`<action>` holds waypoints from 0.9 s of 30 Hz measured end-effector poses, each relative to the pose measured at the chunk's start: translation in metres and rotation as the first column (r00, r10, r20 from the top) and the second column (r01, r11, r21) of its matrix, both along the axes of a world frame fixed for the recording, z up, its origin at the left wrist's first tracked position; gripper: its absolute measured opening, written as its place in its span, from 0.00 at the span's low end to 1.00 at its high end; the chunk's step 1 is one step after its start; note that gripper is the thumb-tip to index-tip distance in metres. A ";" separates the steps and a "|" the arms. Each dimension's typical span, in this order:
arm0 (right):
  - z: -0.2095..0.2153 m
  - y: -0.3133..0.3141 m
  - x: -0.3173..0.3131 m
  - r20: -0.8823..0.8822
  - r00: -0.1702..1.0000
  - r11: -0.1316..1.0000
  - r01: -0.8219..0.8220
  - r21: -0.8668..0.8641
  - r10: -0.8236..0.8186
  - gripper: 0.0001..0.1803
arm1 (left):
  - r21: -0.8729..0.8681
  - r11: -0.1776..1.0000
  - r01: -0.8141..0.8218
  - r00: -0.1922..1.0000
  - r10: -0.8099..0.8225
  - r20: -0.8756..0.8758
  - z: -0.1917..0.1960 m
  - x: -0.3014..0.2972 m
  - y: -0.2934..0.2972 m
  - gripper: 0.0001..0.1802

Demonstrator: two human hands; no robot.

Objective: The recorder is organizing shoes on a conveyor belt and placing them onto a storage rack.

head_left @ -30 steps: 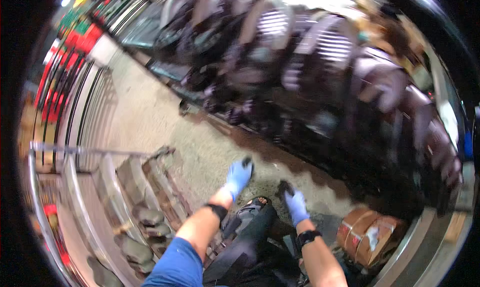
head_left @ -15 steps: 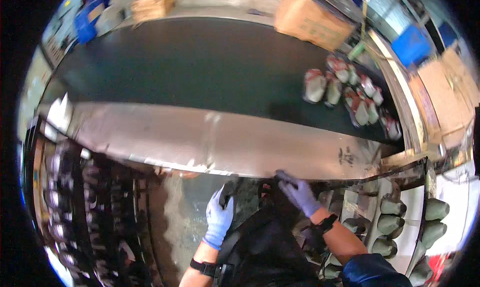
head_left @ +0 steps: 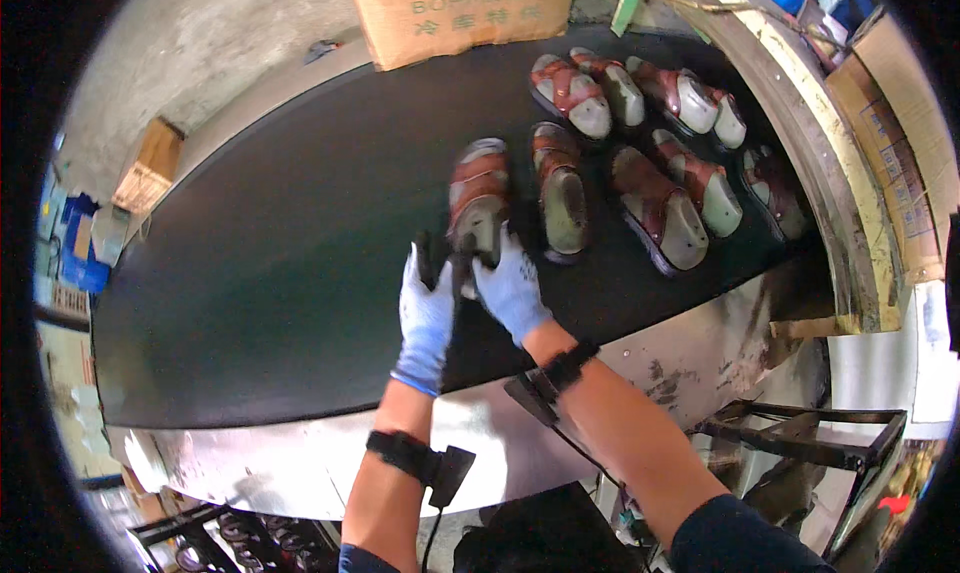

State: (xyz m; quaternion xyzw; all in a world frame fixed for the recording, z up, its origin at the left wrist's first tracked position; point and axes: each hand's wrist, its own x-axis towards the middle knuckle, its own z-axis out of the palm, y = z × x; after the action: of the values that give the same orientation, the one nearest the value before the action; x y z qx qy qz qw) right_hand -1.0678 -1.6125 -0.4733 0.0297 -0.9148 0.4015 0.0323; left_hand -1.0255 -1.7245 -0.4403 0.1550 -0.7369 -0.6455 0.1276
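Observation:
A reddish-brown strapped sandal (head_left: 480, 188) with a grey-green last inside lies on the black belt (head_left: 270, 243), its toe pointing away from me. My right hand (head_left: 512, 283), in a white-blue glove with dark fingertips, grips the right side of its heel end. On the heel's left, my left hand (head_left: 425, 308) is gloved alike, with fingers stretched forward and a gap between forefinger and thumb. Its thumb is close to the heel; whether it touches is hard to tell. Just to the right stands a similar sandal (head_left: 562, 198), apart from my hands.
Several more sandals (head_left: 660, 208) sit at the belt's right end, beside a wooden rail (head_left: 800, 123). A cardboard box (head_left: 460, 18) stands at the far edge, a small wooden box (head_left: 150, 163) at far left. A metal ledge (head_left: 590, 373) runs along the near side; a dark rack (head_left: 800, 433) is lower right.
The view has swung toward the belt's right part. Both hands have come up from below the metal ledge to over the belt, at a sandal's heel.

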 end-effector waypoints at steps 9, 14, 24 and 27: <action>0.007 0.098 -0.116 0.092 0.984 0.976 0.134 0.169 -0.151 0.49 | -0.533 0.812 0.237 0.897 0.028 0.442 0.000 -0.088 0.007 0.53; 0.012 0.008 -0.117 0.130 0.991 0.981 0.004 0.192 -0.030 0.49 | -0.568 0.796 0.208 0.926 0.027 0.377 -0.012 -0.111 -0.045 0.53; 0.043 -0.010 0.216 0.366 0.914 0.941 0.265 -0.210 -0.176 0.46 | -0.202 0.944 0.263 0.859 -0.134 0.493 -0.009 0.209 -0.060 0.58; -0.010 0.038 0.360 0.647 0.762 0.501 0.562 -0.658 -0.004 0.39 | 0.549 0.819 0.164 0.654 -0.507 0.562 -0.043 0.308 -0.071 0.42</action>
State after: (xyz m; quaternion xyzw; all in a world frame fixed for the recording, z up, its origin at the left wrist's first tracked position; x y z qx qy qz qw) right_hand -0.7083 -1.5741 -0.4836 -0.2695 -0.5712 0.7581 -0.1624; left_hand -0.7170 -1.7950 -0.4836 0.2639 -0.5749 -0.7056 -0.3194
